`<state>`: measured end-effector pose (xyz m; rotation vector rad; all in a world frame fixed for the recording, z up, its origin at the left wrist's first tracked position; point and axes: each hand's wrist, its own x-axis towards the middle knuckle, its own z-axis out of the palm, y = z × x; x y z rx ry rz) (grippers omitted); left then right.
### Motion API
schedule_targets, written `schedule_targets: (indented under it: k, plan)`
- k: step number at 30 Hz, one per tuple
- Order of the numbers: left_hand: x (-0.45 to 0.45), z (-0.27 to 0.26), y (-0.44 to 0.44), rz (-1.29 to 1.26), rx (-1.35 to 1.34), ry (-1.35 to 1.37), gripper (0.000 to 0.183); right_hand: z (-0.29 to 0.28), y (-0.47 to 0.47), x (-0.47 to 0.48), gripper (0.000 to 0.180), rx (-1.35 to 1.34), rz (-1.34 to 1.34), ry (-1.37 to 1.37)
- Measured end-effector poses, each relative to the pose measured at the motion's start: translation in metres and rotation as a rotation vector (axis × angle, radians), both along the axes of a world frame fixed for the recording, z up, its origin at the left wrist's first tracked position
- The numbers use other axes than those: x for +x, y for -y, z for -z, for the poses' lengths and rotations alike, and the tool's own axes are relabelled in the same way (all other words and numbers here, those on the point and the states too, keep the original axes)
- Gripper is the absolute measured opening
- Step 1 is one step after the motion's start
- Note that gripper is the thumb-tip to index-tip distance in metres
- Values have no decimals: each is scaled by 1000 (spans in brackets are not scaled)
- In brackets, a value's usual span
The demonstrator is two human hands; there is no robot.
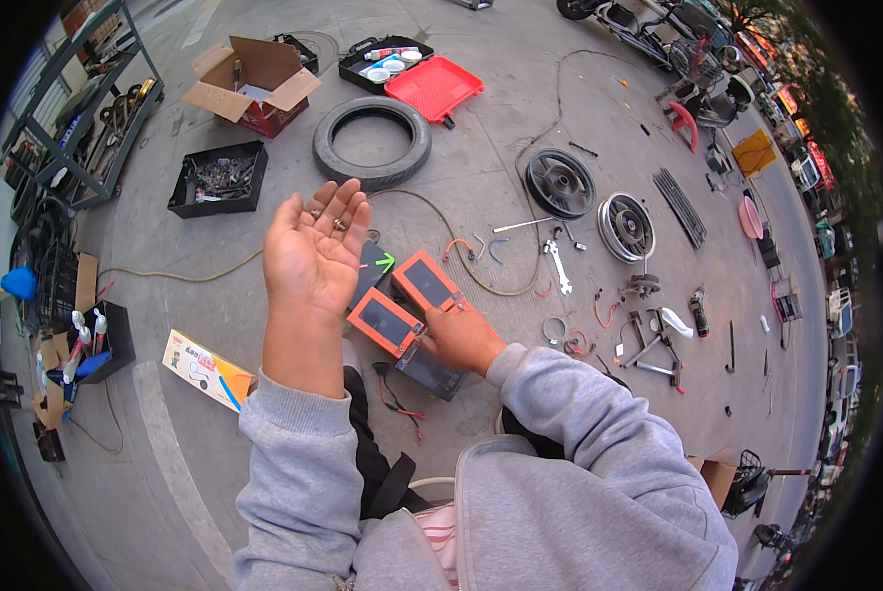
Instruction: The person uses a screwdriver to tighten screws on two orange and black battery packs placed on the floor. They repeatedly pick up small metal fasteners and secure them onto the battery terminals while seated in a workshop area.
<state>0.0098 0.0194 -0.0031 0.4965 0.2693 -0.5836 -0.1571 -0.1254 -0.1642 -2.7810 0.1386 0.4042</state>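
Note:
Palm up, my left hand (314,255) is raised with its fingers slightly curled; a few small metal fasteners (339,224) lie on the fingers. My right hand (458,336) reaches down to the terminal end of an orange-and-black battery (425,279); its fingertips are partly hidden, so what they hold is unclear. Beside it is a second orange-framed battery (384,322). A dark battery (430,369) lies nearer to me, and another dark block with a green mark (371,270) sits behind, partly covered by my left hand. Loose leads with red ends (401,406) lie on the ground nearby.
A tire (323,151), a black tray of small parts (218,199) and an open cardboard box (275,118) stand beyond. To the right are two wheel rims (539,185), a wrench (557,266), a cordless drill (699,314) and a hose (478,279). A printed carton (209,369) lies left.

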Motion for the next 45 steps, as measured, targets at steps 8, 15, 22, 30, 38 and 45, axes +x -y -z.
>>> schedule_targets:
  k: [8, 15, 22, 30, 38, 45]
  plan:
    - [0, 2, 0, 6, -13, 0, 39, 3, -3, 0, 29, -18, -28, 42]
    - [0, 0, -1, 10, -20, 16, 38, 0, -2, -3, 31, -78, -73, 199]
    - [-1, -2, -1, -4, -4, 8, 37, 0, -1, 1, 28, -88, 6, 6]
    - [0, -1, -1, -6, -2, 2, 38, -2, -4, -1, 29, -109, -87, 72]
    - [2, 1, -2, 4, -15, 11, 37, 1, -5, -4, 25, -101, -123, 191]
    - [1, -1, 0, 2, 0, 4, 37, -2, -5, 0, 25, -183, -47, 43]
